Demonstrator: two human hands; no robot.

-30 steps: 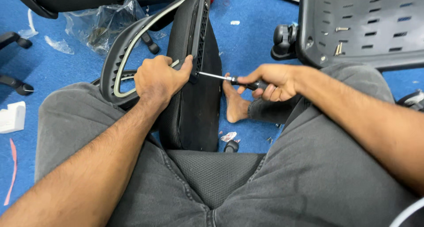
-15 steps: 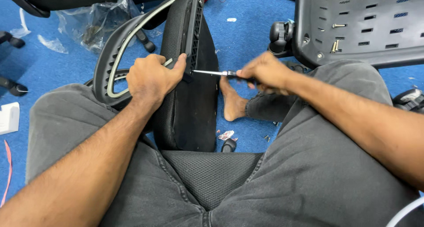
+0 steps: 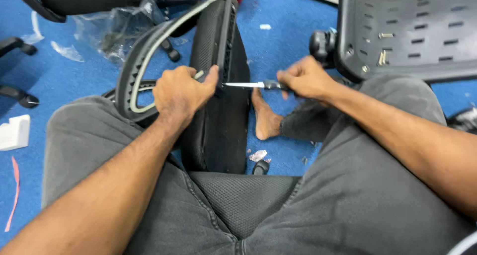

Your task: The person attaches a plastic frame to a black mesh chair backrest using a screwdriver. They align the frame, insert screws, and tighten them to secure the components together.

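Note:
A black mesh chair back (image 3: 218,111) stands on edge between my knees, with a curved grey-lined frame piece (image 3: 144,71) on its left side. My left hand (image 3: 181,93) grips that frame piece and the edge of the chair back, thumb against the side. My right hand (image 3: 305,78) is closed on the dark handle of a screwdriver (image 3: 248,85). Its metal shaft lies level and its tip meets the chair back's side just by my left thumb.
An upturned black chair seat base (image 3: 407,31) with slots, screws and a caster lies at the upper right. Crumpled clear plastic wrap (image 3: 114,29) and another chair's legs (image 3: 20,93) are at the upper left. White foam (image 3: 14,132) lies at the left. My bare foot (image 3: 266,121) rests on blue carpet.
My right hand has moved slightly right and its grip has turned on the screwdriver handle. The view has shifted a little. My left hand keeps its hold.

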